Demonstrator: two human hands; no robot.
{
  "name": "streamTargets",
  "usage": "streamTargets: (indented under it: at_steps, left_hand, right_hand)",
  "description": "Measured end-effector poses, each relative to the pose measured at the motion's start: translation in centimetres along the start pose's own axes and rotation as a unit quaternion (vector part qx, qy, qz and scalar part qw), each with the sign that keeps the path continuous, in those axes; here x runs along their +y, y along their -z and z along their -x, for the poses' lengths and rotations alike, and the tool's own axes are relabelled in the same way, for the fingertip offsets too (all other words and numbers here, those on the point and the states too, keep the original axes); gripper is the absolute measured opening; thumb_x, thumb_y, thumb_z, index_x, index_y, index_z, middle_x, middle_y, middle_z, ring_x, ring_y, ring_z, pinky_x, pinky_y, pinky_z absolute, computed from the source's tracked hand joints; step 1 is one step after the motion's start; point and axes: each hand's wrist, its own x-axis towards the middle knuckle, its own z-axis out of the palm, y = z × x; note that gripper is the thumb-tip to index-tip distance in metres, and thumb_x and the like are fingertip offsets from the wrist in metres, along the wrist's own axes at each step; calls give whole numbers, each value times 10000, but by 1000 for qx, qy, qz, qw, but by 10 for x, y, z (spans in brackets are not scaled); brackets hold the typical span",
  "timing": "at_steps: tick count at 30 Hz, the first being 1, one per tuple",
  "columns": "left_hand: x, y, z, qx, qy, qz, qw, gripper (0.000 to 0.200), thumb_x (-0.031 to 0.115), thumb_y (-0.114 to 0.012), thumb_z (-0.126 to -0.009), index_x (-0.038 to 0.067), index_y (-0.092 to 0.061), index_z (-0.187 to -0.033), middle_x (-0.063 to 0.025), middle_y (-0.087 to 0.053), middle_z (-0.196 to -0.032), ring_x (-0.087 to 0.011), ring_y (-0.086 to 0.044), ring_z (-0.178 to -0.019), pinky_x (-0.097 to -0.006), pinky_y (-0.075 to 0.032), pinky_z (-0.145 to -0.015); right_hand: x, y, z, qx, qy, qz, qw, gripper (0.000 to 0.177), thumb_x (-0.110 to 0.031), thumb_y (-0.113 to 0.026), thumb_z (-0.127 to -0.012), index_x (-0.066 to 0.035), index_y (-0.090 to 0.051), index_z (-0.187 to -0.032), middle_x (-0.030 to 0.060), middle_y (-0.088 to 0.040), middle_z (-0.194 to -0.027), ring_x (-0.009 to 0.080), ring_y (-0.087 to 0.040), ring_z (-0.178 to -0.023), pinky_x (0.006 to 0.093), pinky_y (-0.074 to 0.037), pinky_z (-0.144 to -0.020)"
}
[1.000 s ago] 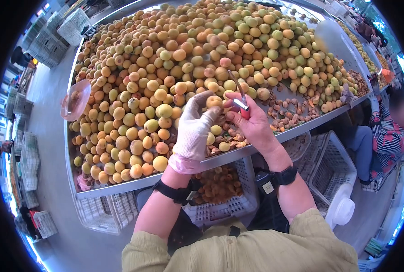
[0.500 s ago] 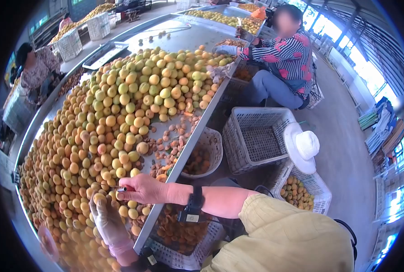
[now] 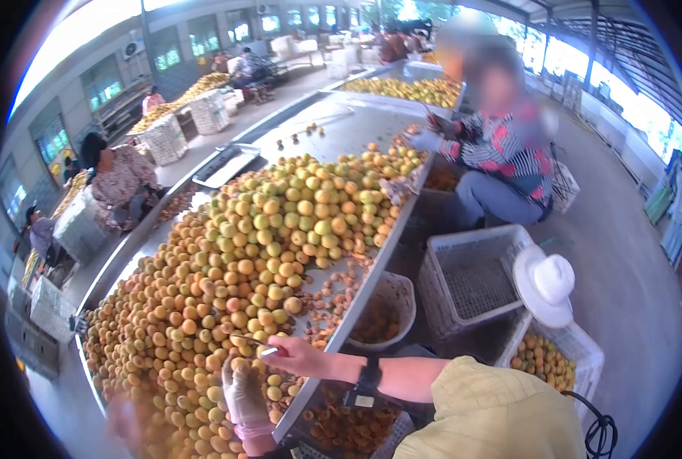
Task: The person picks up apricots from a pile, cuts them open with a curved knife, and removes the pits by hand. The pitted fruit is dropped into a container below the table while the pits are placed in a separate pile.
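Note:
My right hand, bare and with a dark band at the wrist, is closed around a small knife with a reddish handle. The thin blade points left, just above my left hand. That hand wears a pale glove, and its fingertips are closed on an apricot, partly hidden by the fingers. Both hands are over the near edge of a big heap of yellow-orange and greenish apricots on a metal table. Small brownish pits or scraps lie along the table's right side.
A bucket of scraps and a crate stand right of the table. A white hat rests by a crate of apricots. Cut apricot pieces fill a crate below. Co-workers sit around the tables.
The view has tilted up and turned, so everything sits lower and farther right, with more of the hall showing. Both hands keep their hold on the knife and the apricot.

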Motion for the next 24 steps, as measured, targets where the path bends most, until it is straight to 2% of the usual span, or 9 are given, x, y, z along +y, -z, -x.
streamTargets:
  at_steps: [3, 7, 10, 12, 14, 16, 18, 22, 24]
  left_hand:
    - [1, 6, -1, -12, 1, 11, 1000, 475, 247, -717, -820, 66, -503, -1204, -8, -554, -961, -117, -546, -790, -234, -486, -701]
    - [4, 4, 2, -25, 13, 24, 999, 443, 217, -701, -834, 47, -504, -1193, -21, -560, -978, -125, -567, -811, -259, -502, -723]
    - [4, 3, 0, -63, 18, 19, 998, 478, 194, -698, -832, 24, -475, -1220, -46, -559, -1007, -142, -585, -827, -273, -512, -747]
    - [0, 6, -4, -73, 31, 21, 997, 489, 193, -698, -830, 17, -470, -1225, -52, -558, -1023, -143, -587, -838, -270, -511, -743]
    - [-4, 5, -5, -65, 31, 35, 997, 475, 182, -670, -844, -1, -462, -1230, -70, -562, -1045, -157, -597, -855, -286, -525, -746]
    - [-1, 2, -6, -58, 50, 40, 996, 459, 166, -671, -836, 6, -461, -1211, -72, -565, -1011, -183, -611, -859, -309, -529, -778]
    - [3, 3, -4, -74, 60, 24, 995, 512, 207, -676, -843, -9, -443, -1245, -97, -573, -1072, -187, -612, -900, -316, -529, -805]
    - [-6, 10, -10, -75, 48, 27, 996, 569, 216, -687, -841, -23, -415, -1280, -120, -571, -1151, -199, -607, -978, -318, -519, -830]
    - [-5, 11, -11, -68, 55, 33, 996, 560, 187, -680, -851, -29, -406, -1289, -119, -578, -1147, -200, -603, -981, -314, -519, -819]
  right_hand:
    - [-5, -4, 3, 28, 34, -5, 999, 224, -195, -676, -878, -29, -542, -809, -42, -484, -671, 28, -446, -638, 222, -389, -539]
    - [-9, -6, 2, 48, 57, 100, 992, 224, -188, -674, -874, -29, -560, -764, -32, -468, -603, 34, -449, -586, 227, -397, -525]
    - [-11, -15, -1, 83, 94, 71, 990, 208, -195, -662, -882, -29, -576, -791, -26, -502, -614, 42, -476, -578, 229, -401, -518]
    - [-9, -13, -4, 65, 53, 78, 993, 230, -227, -653, -887, -16, -581, -835, 73, -557, -646, 121, -513, -599, 284, -429, -549]
    - [-2, -15, -6, 91, 66, 89, 990, 224, -227, -656, -885, -18, -585, -846, 76, -562, -648, 125, -516, -595, 284, -430, -546]
    - [-1, -17, -7, 93, -8, 48, 994, 203, -217, -670, -875, -27, -600, -866, 64, -553, -628, 100, -512, -587, 289, -432, -525]
    - [10, -14, -7, 79, 33, 86, 993, 190, -203, -651, -897, -27, -578, -883, -29, -582, -715, 29, -527, -600, 220, -457, -511]
    - [-2, -18, -7, 65, -28, 21, 997, 239, -256, -660, -892, -33, -575, -876, -34, -548, -651, 38, -492, -538, 203, -404, -477]
    - [-6, -17, -7, 51, 13, 65, 996, 243, -255, -654, -896, -35, -556, -861, -33, -536, -648, 42, -494, -538, 205, -406, -477]
